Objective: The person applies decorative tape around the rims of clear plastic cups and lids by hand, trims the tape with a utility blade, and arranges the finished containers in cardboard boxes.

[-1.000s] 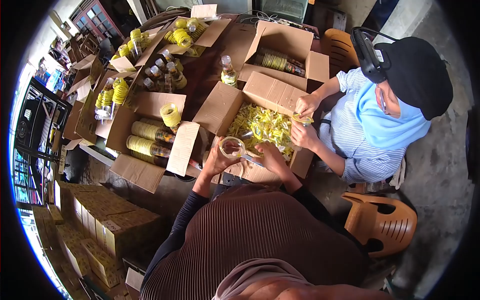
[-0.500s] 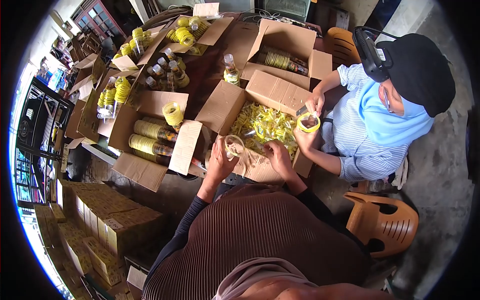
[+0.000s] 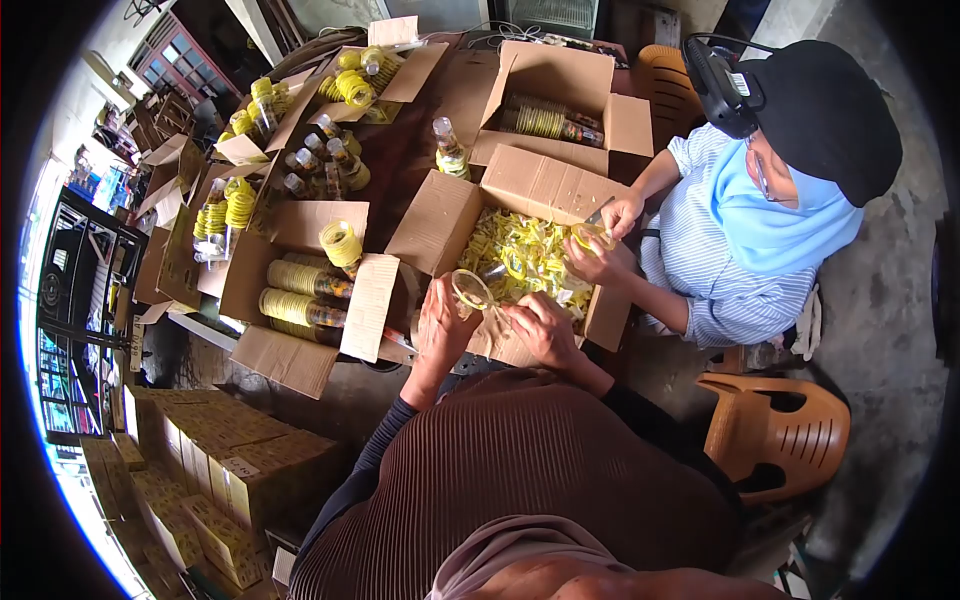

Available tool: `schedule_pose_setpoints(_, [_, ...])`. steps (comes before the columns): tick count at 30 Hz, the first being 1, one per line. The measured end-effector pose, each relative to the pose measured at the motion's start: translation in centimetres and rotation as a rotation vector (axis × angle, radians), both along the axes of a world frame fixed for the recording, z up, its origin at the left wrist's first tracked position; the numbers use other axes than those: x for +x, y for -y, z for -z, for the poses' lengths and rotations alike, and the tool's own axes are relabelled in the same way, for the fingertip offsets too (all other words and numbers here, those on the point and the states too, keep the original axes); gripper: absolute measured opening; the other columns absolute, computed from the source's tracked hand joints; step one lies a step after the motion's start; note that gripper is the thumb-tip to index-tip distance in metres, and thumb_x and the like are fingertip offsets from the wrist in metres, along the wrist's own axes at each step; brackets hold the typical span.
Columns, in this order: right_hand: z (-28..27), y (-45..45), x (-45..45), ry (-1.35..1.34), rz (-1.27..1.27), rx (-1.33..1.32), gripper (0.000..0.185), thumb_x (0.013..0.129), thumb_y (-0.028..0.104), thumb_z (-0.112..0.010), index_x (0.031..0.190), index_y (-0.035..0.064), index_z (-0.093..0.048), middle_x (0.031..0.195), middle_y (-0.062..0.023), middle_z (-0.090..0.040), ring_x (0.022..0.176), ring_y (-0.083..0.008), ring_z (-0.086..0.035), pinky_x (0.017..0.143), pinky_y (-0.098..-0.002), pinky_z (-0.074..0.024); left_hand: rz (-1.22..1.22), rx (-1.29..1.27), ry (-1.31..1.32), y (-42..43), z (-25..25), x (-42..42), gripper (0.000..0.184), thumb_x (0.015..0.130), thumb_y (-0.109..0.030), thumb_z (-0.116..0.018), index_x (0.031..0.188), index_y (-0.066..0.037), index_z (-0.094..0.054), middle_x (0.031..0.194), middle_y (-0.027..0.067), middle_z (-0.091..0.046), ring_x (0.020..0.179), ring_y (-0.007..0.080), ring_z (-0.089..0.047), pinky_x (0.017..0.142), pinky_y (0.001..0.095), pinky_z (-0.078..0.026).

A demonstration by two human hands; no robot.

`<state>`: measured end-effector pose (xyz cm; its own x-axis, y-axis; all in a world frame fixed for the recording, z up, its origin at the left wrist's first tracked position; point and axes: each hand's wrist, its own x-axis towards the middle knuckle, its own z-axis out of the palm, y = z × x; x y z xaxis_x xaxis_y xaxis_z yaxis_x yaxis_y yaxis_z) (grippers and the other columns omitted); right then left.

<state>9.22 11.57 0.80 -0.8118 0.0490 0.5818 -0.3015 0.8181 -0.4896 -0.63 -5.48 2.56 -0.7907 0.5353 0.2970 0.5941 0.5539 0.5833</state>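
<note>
My left hand (image 3: 441, 325) is wrapped round a clear plastic cup (image 3: 473, 291) with a yellowish rim, its mouth tilted up toward me. Close by on the right, my right hand (image 3: 542, 328) has its fingers pinched together near the cup's rim. Whatever lies in that pinch is too small to make out. Both hands are at the near edge of a cardboard box (image 3: 432, 222) full of yellow and clear plastic strips (image 3: 540, 250). Another clear cup with a yellow rim (image 3: 592, 238) is in a co-worker's hands.
To the left, an open carton (image 3: 300, 372) contains stacked yellow-rimmed cups (image 3: 300, 305). More cup stacks (image 3: 335, 160) stand on the table behind it. A co-worker (image 3: 760, 230) holding a blade (image 3: 600, 210) is at the right, near an orange chair (image 3: 775, 435). Cardboard boxes (image 3: 215, 440) are piled lower left.
My right hand has moved left and closer to the cup in my left hand. The co-worker's cup has shifted up and left and is now turned differently. The whole view has shifted slightly.
</note>
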Motion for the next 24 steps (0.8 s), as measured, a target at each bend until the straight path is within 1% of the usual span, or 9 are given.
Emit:
schedule_pose_setpoints(4, [0.8, 0.5, -0.1, 0.001, 0.036, 0.049, 0.023, 0.074, 0.007, -0.07, 0.096, 0.0059, -0.065, 0.083, -0.0059, -0.052, 0.077, -0.0232, -0.057, 0.064, -0.035, -0.0488, 0.009, 0.037, 0.018, 0.0, -0.4, 0.4, 0.07, 0.065, -0.008, -0.075, 0.124, 0.007, -0.039, 0.107, 0.0226, -0.053, 0.099, 0.0396, -0.055, 0.085, 0.0425, -0.046])
schedule_pose_setpoints(7, [0.3, 0.5, -0.5, -0.007, 0.074, 0.068, 0.022, 0.075, 0.008, -0.069, 0.097, 0.0057, -0.065, 0.082, -0.0069, -0.051, 0.076, -0.0244, -0.057, 0.063, -0.0361, -0.0484, -0.019, 0.033, 0.149, -0.4, -0.5, 1.0, 0.069, 0.066, -0.008, -0.076, 0.123, 0.006, -0.038, 0.104, 0.0207, -0.056, 0.095, 0.0389, -0.058, 0.081, 0.0421, -0.048])
schedule_pose_setpoints(9, [0.1, 0.5, -0.7, -0.003, 0.095, 0.071, 0.021, 0.076, 0.008, -0.068, 0.097, 0.0057, -0.064, 0.083, -0.0075, -0.051, 0.075, -0.0249, -0.057, 0.062, -0.0365, -0.0482, 0.002, 0.171, 0.176, -0.6, 0.3, 1.3, 0.066, 0.068, -0.009, -0.076, 0.122, 0.003, -0.039, 0.1, 0.0184, -0.058, 0.09, 0.0373, -0.061, 0.078, 0.0408, -0.05])
schedule_pose_setpoints(10, [0.2, 0.5, -0.8, -0.004, 0.115, -0.037, 0.019, 0.075, 0.005, -0.069, 0.094, 0.0057, -0.065, 0.08, -0.007, -0.052, 0.071, -0.0236, -0.057, 0.06, -0.0349, -0.0478, 0.035, 0.251, 0.071, -0.5, 1.2, 1.0, 0.059, 0.071, -0.01, -0.075, 0.117, 0.001, -0.04, 0.096, 0.0172, -0.059, 0.086, 0.036, -0.062, 0.076, 0.0395, -0.05])
schedule_pose_setpoints(12, [0.0, 0.6, -0.8, 0.011, 0.138, -0.218, 0.017, 0.074, 0.001, -0.07, 0.089, 0.0051, -0.065, 0.076, -0.0076, -0.053, 0.065, -0.0228, -0.057, 0.056, -0.0337, -0.0462, 0.032, 0.279, 0.137, -0.2, 1.4, 0.3, 0.056, 0.072, -0.01, -0.074, 0.115, 0.001, -0.04, 0.096, 0.0171, -0.059, 0.087, 0.035, -0.062, 0.076, 0.0391, -0.05])
schedule_pose_setpoints(13, [0.0, 0.6, -0.7, 0.008, 0.136, -0.215, 0.017, 0.074, 0.001, -0.07, 0.089, 0.0051, -0.065, 0.076, -0.0076, -0.053, 0.065, -0.0228, -0.057, 0.056, -0.0337, -0.0462, 0.027, 0.307, 0.205, -0.2, 1.2, 0.0, 0.054, 0.073, -0.01, -0.074, 0.113, 0.001, -0.039, 0.096, 0.017, -0.059, 0.087, 0.0341, -0.062, 0.077, 0.0387, -0.049])
schedule_pose_setpoints(15, [-0.2, 0.7, -0.4, 0.008, 0.099, -0.224, 0.02, 0.075, 0.006, -0.07, 0.095, 0.0077, -0.065, 0.077, -0.0072, -0.051, 0.069, -0.0231, -0.057, 0.058, -0.0347, -0.0467, 0.034, 0.325, 0.155, -0.1, 1.7, -0.3, 0.05, 0.076, -0.01, -0.072, 0.11, 0.001, -0.038, 0.096, 0.0163, -0.058, 0.088, 0.0317, -0.061, 0.078, 0.0381, -0.048])
schedule_pose_setpoints(18, [-1.6, 1.1, 0.0, -0.039, 0.084, -0.167, 0.021, 0.073, 0.005, -0.071, 0.093, 0.0083, -0.065, 0.075, -0.0058, -0.051, 0.069, -0.0218, -0.057, 0.058, -0.0338, -0.0473, 0.037, 0.385, 0.208, -0.2, 1.2, -0.1, 0.048, 0.079, -0.008, -0.069, 0.112, 0.0, -0.036, 0.097, 0.0138, -0.056, 0.086, 0.0269, -0.06, 0.079, 0.0372, -0.047])
schedule_pose_setpoints(24, [-2.1, 1.2, -1.1, -0.06, 0.075, -0.018, 0.024, 0.073, 0.006, -0.071, 0.095, 0.0071, -0.064, 0.08, -0.0056, -0.051, 0.075, -0.0219, -0.057, 0.062, -0.0335, -0.0491, -0.019, 0.435, 0.218, -0.4, 1.6, 0.1, 0.048, 0.081, -0.009, -0.069, 0.114, 0.0, -0.035, 0.098, 0.0138, -0.055, 0.088, 0.0271, -0.058, 0.081, 0.0378, -0.046])
